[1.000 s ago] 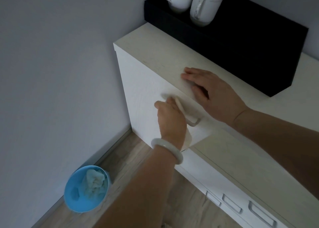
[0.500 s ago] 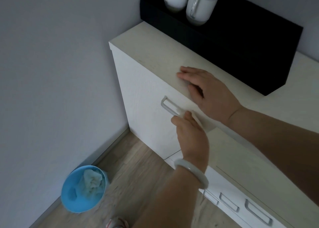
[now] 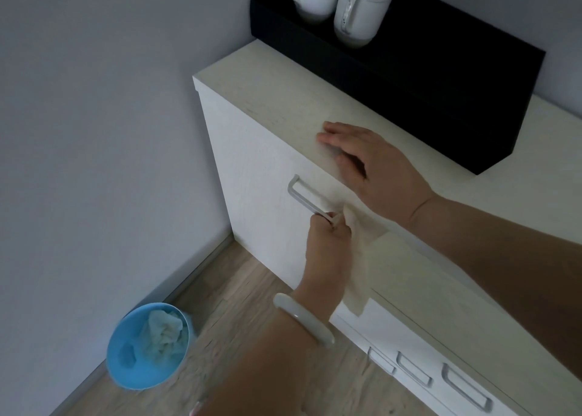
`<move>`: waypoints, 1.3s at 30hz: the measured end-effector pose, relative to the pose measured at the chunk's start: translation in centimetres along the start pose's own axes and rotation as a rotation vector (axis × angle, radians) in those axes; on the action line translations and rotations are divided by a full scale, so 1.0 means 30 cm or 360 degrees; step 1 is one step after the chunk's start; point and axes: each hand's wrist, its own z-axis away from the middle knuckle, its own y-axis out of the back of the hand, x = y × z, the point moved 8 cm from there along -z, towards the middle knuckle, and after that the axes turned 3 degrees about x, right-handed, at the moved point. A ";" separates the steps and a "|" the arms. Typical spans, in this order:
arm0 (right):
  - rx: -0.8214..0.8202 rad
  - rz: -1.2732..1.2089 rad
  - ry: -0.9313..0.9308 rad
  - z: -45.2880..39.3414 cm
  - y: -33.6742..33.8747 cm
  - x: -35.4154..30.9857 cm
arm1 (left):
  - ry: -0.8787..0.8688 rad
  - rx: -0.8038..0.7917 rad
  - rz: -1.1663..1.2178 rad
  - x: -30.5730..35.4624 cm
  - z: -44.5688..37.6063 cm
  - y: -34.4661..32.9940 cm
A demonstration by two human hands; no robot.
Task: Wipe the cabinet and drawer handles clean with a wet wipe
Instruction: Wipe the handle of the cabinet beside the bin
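My left hand [image 3: 327, 248] is curled round the near end of the cabinet handle [image 3: 307, 199], its fingers [image 3: 333, 226] clamped on the wet wipe [image 3: 357, 264] and pressing it against the metal bar. The far part of the bar shows bare. The rest of the wipe hangs down from my grip, draped in front of the cabinet door [image 3: 252, 176] and reaching to the seam where the lower unit begins. A pale bangle [image 3: 304, 319] sits on that wrist.

My right hand [image 3: 374, 166] rests flat on the counter [image 3: 283, 100] above the handle, fingers straight and close together, holding nothing, the thumb tucked toward the front edge.

To the near right, on the lower unit, 3 drawer handles [image 3: 412, 373] sit in a row, well apart from both hands.

At the far side of the counter a long black box [image 3: 441, 78] stands against the wall, and 2 white mugs [image 3: 359, 12] stand on its left end, just beside each other.

On the wood floor [image 3: 252, 305] at the near left, by the wall, stands a blue bin [image 3: 138, 368] with crumpled wipes inside.
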 end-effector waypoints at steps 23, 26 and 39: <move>-0.0019 0.0030 -0.0071 0.000 0.007 0.004 | -0.0037 0.0443 0.0020 0.136 -0.142 0.214; -0.0028 0.0055 -0.0062 -0.002 0.005 0.004 | -0.0065 0.0358 0.0020 0.104 -0.090 0.133; -0.0007 0.0029 -0.0046 0.000 0.007 0.004 | -0.0194 0.0358 -0.0168 0.148 -0.119 0.186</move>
